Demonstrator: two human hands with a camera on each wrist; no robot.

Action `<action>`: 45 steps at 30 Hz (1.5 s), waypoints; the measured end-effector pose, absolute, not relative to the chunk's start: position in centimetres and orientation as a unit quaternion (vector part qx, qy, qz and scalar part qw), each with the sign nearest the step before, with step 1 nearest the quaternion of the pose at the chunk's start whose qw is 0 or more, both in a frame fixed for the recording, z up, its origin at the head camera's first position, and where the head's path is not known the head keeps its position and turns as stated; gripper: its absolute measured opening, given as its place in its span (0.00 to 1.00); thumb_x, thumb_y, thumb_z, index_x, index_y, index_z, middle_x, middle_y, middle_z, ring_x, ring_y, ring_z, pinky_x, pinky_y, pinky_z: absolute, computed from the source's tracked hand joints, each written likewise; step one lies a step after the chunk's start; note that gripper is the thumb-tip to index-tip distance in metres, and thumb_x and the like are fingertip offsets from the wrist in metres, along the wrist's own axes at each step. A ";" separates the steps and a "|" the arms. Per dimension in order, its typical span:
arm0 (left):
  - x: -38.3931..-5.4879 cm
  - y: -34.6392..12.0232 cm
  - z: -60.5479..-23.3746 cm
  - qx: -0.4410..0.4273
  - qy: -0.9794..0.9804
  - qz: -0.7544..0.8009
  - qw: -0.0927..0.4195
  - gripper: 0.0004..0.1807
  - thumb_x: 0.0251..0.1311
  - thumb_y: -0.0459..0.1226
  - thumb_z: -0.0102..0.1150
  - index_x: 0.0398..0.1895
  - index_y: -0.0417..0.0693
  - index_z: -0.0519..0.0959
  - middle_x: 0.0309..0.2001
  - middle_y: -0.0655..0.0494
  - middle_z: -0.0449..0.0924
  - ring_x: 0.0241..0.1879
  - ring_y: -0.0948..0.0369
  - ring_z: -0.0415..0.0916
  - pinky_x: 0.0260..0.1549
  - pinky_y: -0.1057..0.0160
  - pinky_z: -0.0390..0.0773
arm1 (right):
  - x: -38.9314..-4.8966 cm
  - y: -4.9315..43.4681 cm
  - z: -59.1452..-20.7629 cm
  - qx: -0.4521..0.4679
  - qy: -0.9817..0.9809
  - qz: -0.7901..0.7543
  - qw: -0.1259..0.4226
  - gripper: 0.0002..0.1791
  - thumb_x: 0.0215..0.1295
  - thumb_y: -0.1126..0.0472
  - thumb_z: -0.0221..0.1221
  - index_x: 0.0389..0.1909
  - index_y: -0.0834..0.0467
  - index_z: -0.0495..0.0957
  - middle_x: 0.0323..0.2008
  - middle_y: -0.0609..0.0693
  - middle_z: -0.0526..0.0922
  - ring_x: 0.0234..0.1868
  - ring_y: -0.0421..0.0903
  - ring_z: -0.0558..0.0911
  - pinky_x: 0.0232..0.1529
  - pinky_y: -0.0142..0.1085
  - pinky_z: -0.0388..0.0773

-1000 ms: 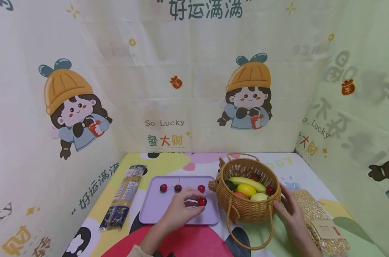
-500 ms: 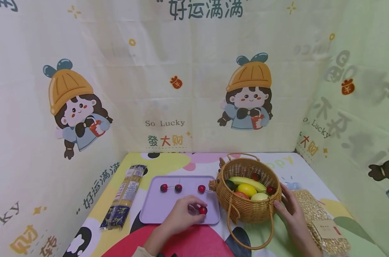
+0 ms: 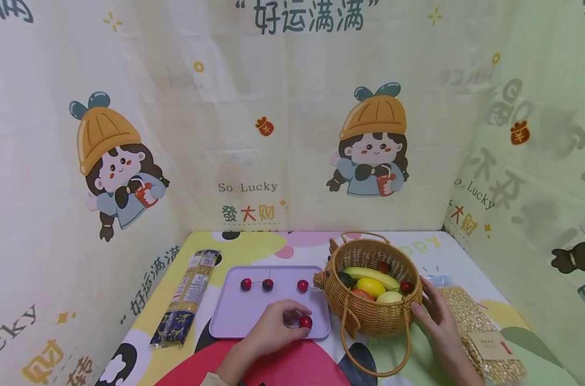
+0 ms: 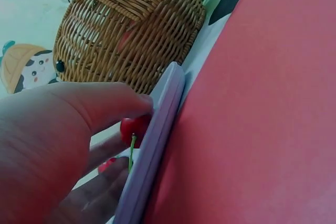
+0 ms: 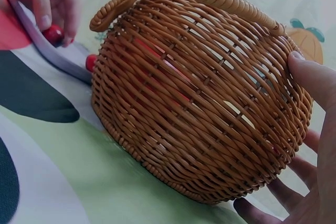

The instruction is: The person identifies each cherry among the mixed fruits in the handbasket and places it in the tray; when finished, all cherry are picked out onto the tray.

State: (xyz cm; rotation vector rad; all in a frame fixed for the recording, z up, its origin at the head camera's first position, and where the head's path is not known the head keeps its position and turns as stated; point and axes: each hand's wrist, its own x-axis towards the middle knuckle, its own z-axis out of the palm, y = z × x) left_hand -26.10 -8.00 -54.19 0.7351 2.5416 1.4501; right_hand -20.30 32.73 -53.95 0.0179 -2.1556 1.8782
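My left hand (image 3: 279,324) pinches a red cherry (image 3: 305,321) between thumb and fingers, low at the front right corner of a lilac tray (image 3: 268,327). A green stem hangs from this cherry in the left wrist view. On the tray lie a joined pair of cherries, left (image 3: 246,284) and right (image 3: 267,284), and another cherry (image 3: 302,286) farther right. My right hand (image 3: 437,319) holds the right side of a wicker basket (image 3: 374,321), thumb near the rim and fingers round its outer wall. Inside are a banana (image 3: 369,273), a lemon (image 3: 371,287) and other fruit.
A pack of noodles (image 3: 186,297) lies left of the tray. Right of the basket is a clear bag of pale grains (image 3: 475,316), partly behind the right arm. The basket's handle (image 3: 376,372) hangs forward onto the patterned tablecloth (image 3: 297,367). Printed cloth walls surround the table.
My left hand has drawn its cherry toward the tray's front edge, away from the cherry beside the basket. The right hand and basket have stayed in place.
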 end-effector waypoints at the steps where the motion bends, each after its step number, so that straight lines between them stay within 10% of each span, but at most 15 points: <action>1: -26.1 -8.0 -54.1 0.247 0.842 0.476 0.056 0.17 0.63 0.44 0.81 0.55 0.61 0.92 0.50 0.67 0.89 0.51 0.64 0.85 0.55 0.61 0.86 | -20.3 32.7 -54.0 0.007 -0.746 0.651 0.141 0.40 0.87 0.61 0.57 0.92 0.46 0.52 0.89 0.54 0.53 0.80 0.33 0.63 0.59 0.16 0.75; 12: -24.7 -6.5 -50.2 0.300 0.807 0.509 0.004 0.13 0.67 0.48 0.80 0.53 0.71 0.90 0.57 0.72 0.88 0.63 0.65 0.81 0.66 0.50 0.82 | -20.3 32.5 -53.8 -0.004 -0.750 0.647 0.134 0.40 0.87 0.58 0.58 0.91 0.44 0.53 0.89 0.51 0.53 0.83 0.40 0.61 0.59 0.18 0.76; 18: -24.1 -3.8 -46.7 0.379 0.748 0.544 0.020 0.15 0.71 0.46 0.77 0.57 0.60 0.89 0.57 0.66 0.88 0.62 0.56 0.85 0.67 0.55 0.85 | -20.2 32.5 -53.9 0.000 -0.746 0.652 0.135 0.40 0.87 0.59 0.57 0.92 0.44 0.52 0.89 0.49 0.53 0.82 0.37 0.62 0.59 0.18 0.76; 45: -32.7 6.0 -39.2 0.467 0.771 0.379 0.211 0.18 0.76 0.46 0.71 0.66 0.60 0.87 0.60 0.70 0.87 0.58 0.73 0.84 0.56 0.71 0.83 | -20.1 32.5 -53.7 0.008 -0.741 0.659 0.129 0.40 0.87 0.59 0.56 0.92 0.43 0.51 0.89 0.48 0.54 0.76 0.28 0.64 0.59 0.16 0.76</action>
